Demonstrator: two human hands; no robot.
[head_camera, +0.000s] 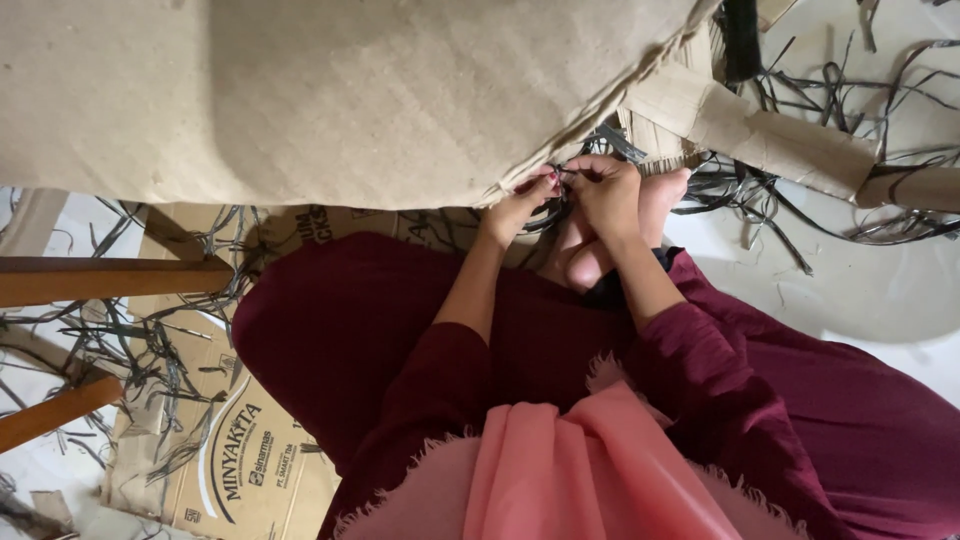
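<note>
A big sheet of brown cardboard (300, 90) fills the upper part of the view, its ragged lower edge slanting up and away to the person's right. Everything else sits against that edge. Below it, the person's lap in dark red cloth (380, 330) takes up the middle, with a pink scarf (560, 470) nearest the camera. A flattened printed carton (230, 470) lies on the floor to the left of the lap, under two wooden bars (110, 278). Loose dark strips (830, 200) litter the pale floor (860, 290) right of the cardboard's edge, where there is the most open room.

Both hands meet just under the cardboard's edge, touching each other. The right hand (610, 195) is closed, fingers curled over a thin dark strip (566, 178), and sits slightly nearer the edge. The left hand (522, 205) pinches the same strip from the other side with its fingertips. The strip is short in view; its run beyond the fingers is hidden. A bare foot (655, 210) lies just behind the right hand.
</note>
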